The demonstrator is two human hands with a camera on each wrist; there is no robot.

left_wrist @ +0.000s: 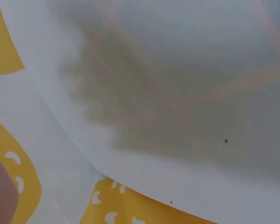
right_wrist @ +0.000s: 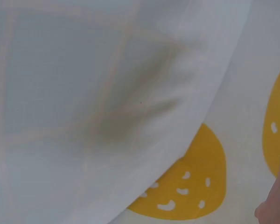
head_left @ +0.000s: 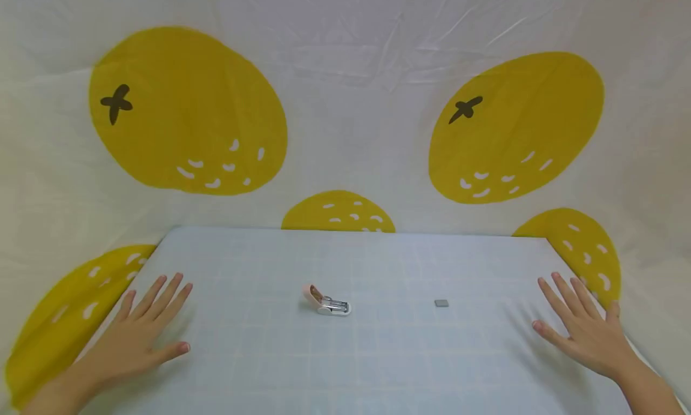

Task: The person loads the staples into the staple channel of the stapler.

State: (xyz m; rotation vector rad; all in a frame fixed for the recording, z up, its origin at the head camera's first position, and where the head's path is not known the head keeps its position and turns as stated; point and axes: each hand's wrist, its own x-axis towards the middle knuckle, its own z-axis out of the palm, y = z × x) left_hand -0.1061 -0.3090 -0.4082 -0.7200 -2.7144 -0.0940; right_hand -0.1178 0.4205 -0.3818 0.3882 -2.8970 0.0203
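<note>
Left hand [head_left: 135,343] and right hand [head_left: 591,340] splayed, gripping nothing, opened mini stapler [head_left: 335,307] well apart from both, near the left's 3 o'clock, white base [head_left: 346,309] lengthwise 9-to-3, pink lid [head_left: 309,293] tilted up toward 10, small grey block [head_left: 441,303] near the right's 9 o'clock.

White yellow-printed backdrop [head_left: 356,133], pale gridded tabletop [head_left: 388,361]

- Left hand [head_left: 137,340], at the table's [head_left: 388,355] left side: bare, slim fingers [head_left: 174,306], short rounded nails [head_left: 186,347].
- Right hand [head_left: 591,337], at the table's right side: bare, nails similarly short.
- Left forearm [head_left: 67,388] and right forearm [head_left: 650,388]: bare, slender.
</note>
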